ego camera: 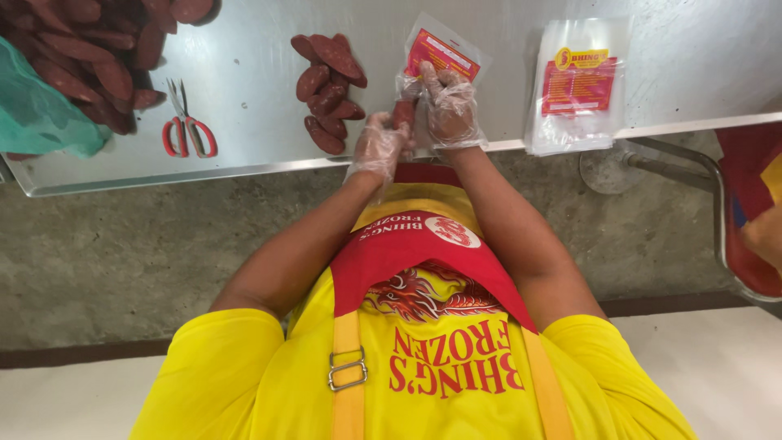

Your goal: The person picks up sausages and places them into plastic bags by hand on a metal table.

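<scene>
Left hand (379, 147) gripping soft sausage (403, 112) mid-frame, feeding it in; right hand (450, 106) fingers pinching thin, slippery pouch (444, 50) mouth; likely light, holding by rim.

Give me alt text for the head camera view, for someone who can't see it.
Two hands in clear plastic gloves, left hand and right hand, push a dark red sausage into a clear plastic pouch with a red label on a steel table. Nearby lie a small sausage pile, red-handled scissors and stacked empty pouches.

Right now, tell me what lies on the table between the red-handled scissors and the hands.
In the head view, a small pile of dark red sausages lies between the scissors and the gloved hands.
</scene>
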